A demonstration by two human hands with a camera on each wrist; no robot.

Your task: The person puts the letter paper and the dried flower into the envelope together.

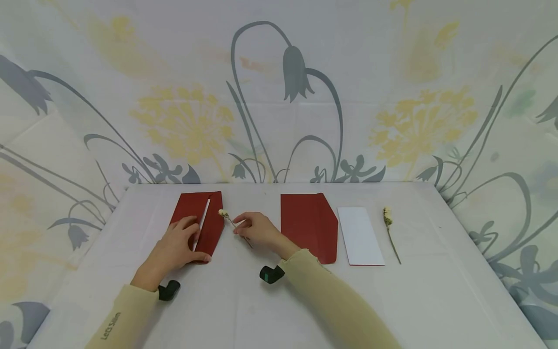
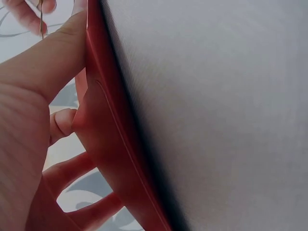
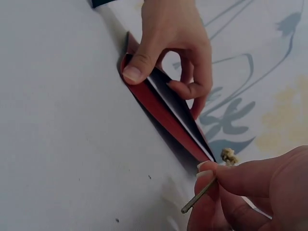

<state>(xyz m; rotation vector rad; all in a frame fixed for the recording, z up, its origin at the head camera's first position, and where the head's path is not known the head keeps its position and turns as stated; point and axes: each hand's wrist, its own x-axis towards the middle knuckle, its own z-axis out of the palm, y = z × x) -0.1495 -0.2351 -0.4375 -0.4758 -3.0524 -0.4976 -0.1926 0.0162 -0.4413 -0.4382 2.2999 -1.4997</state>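
On the left of the table lies a red envelope, a white strip showing along its opening. My left hand grips the envelope, thumb at the flap's near end and bent fingers at the other side of the opening. From the right wrist view, the envelope gapes, its inside dark. Just to the right, my right hand pinches the thin stem of a dried flower sprig between thumb and fingers. The pale yellow flower head points at the envelope's right edge. In the right wrist view, the stem's cut end sticks out past the fingertips.
A second red envelope lies flat right of centre, beside a white card with a red lower edge. Farther right lies another dried flower sprig. Everything rests on a white cloth; a flower-printed cloth hangs behind.
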